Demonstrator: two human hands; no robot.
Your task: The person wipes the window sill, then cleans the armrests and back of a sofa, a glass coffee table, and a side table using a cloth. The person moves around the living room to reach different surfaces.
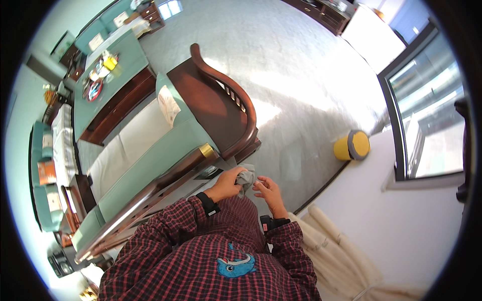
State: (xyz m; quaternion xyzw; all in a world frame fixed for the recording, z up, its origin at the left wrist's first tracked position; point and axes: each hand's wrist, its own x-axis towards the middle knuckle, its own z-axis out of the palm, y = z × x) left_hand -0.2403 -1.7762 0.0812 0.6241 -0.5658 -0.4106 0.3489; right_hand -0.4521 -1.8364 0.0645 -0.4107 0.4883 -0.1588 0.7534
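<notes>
1. We look down into a sunlit living room, where a smooth grey floor [301, 65] catches bright, pale streaks of light from the side of the window [429, 115].
2. The cloth [245, 179] is in front of our body, just past the end of the sofa [165, 153], raised above the floor.
3. Our left hand [226, 184] is closed on the cloth, gripping its left side in a bunch between thumb and fingers.
4. Our right hand [271, 194] is half open beside the cloth's right edge, fingers bent; we cannot tell whether the fingertips pinch it.
5. We judge the cloth light, limp and hard to damage, with little tendency to slip. It seems best taken by an edge or corner in each of our hands, since a bunched middle hides the folds.
6. The cloth is grey, crumpled and matt, its outline irregular.
7. The sofa sets soft green padding against hard, glossy dark wood, with a curved armrest and a brass-coloured cap on its rail.
8. Beyond it, the green tabletop [128, 56] looks flat and smooth.
9. To the right, the bin [347, 146] is a rounded yellow form with a grey rim, and the cream curtain [339, 246] hangs in thick, soft folds.
</notes>
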